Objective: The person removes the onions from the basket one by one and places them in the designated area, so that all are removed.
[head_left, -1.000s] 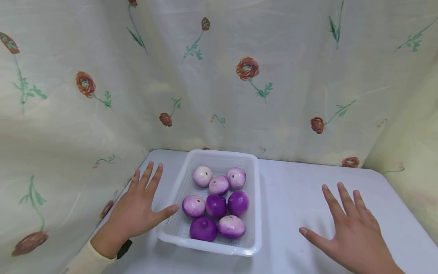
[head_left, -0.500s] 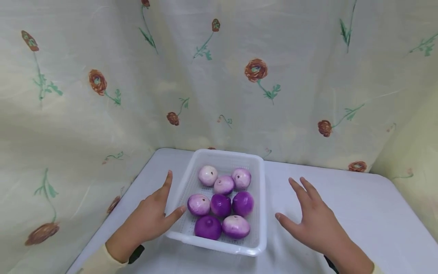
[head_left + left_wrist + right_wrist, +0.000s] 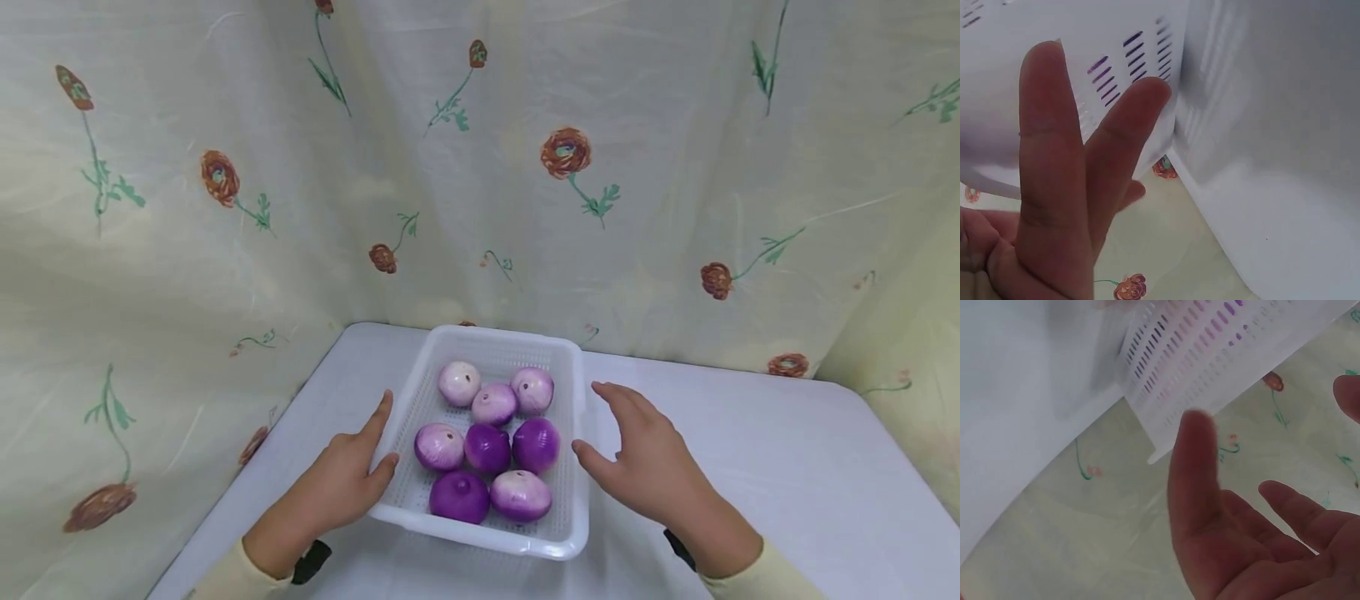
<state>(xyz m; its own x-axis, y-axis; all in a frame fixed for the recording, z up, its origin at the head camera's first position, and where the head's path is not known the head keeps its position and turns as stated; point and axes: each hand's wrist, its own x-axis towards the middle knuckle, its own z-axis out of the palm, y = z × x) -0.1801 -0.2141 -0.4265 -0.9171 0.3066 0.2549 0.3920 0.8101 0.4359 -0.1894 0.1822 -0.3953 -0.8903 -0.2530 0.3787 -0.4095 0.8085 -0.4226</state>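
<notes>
A white plastic basket with slotted walls stands on the white table. Several purple and pale onions lie in it, among them a dark purple onion at the near end and a whitish one at the far end. At the basket's left rim is my left hand, index finger and thumb extended and spread. Across from it, my right hand stands at the right rim with fingers loosely bent. Neither hand holds anything. Both wrist views show the fingers close to the basket's outer wall; contact cannot be told.
A pale curtain printed with orange flowers hangs behind the table and along both sides. The white table extends to the right of the basket, and a narrower strip of it lies on the left.
My right hand has moved left to the basket's right rim. My left hand has shifted right, to the left rim. The basket stays on the table; the head view has turned slightly.
</notes>
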